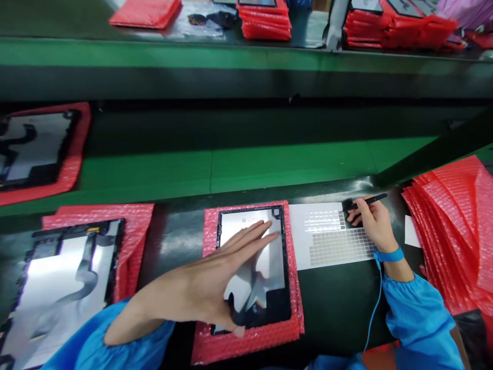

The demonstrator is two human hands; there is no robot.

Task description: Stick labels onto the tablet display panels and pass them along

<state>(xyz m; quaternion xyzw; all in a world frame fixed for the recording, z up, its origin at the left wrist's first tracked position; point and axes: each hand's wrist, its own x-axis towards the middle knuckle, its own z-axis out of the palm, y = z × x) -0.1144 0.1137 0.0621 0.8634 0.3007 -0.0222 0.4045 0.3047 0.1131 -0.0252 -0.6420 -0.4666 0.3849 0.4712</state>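
Note:
My left hand (215, 277) reaches across a tablet screen panel (275, 272), fingers stretched out over its shiny back and the thumb at its lower edge. The panel has a black frame and lies on a red bubble-wrap sleeve (246, 352). My right hand (372, 221) is closed around a slim black pen-like tool (375, 199); whether it is a pen or tweezers I cannot tell. Beneath that hand is a white sheet of small grey square labels (339, 247), with part of its upper rows peeled to bare backing. A blue wrist strap (391, 254) with a cord circles my right wrist.
Another screen panel with a ribbon cable (57, 293) lies on red wrap at the left, and one more panel (42, 144) rests farther back. Red bubble-wrap sleeves (450, 246) are piled at the right. A shelf edge (192, 54) spans the back, carrying stacked red packages (265, 23).

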